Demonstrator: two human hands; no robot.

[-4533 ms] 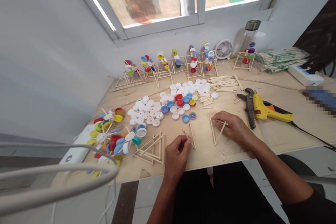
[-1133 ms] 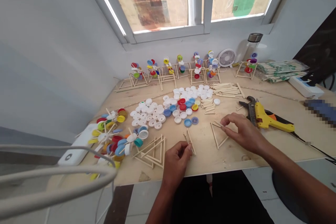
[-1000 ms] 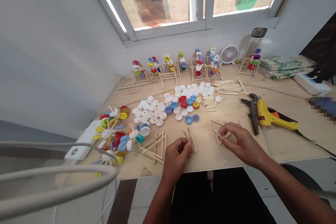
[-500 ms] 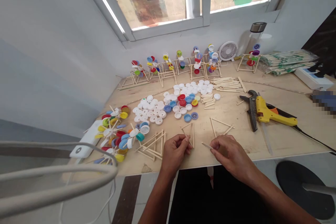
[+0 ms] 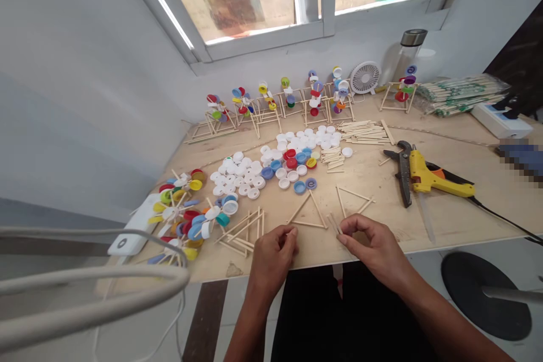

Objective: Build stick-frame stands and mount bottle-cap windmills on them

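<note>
My right hand (image 5: 370, 243) pinches thin wooden sticks (image 5: 333, 223) between thumb and fingertips, just above the front of the table; motion blurs them. My left hand (image 5: 275, 253) is closed by the table's front edge, thumb against the curled fingers; whether anything is between them is hidden. Beyond the hands, a triangle of wooden sticks (image 5: 306, 223) lies flat, apart from the left fingers. Partly behind my right hand is a second stick triangle (image 5: 356, 194). More joined stick triangles (image 5: 242, 233) lie overlapping to the left of my left hand.
White bottle caps (image 5: 237, 172) and coloured caps (image 5: 292, 158) cover the middle. Behind lie loose sticks (image 5: 367, 132) and stick stands with cap wheels (image 5: 314, 93). A yellow glue gun (image 5: 436, 178) and a black-handled cutter (image 5: 404, 172) are at right. A cable (image 5: 182, 277) crosses the left foreground.
My left hand has drawn away leftward from the near triangle, whose sticks now lie in a different position. The sticks in my right hand have tilted more upright. The view has shifted slightly.
</note>
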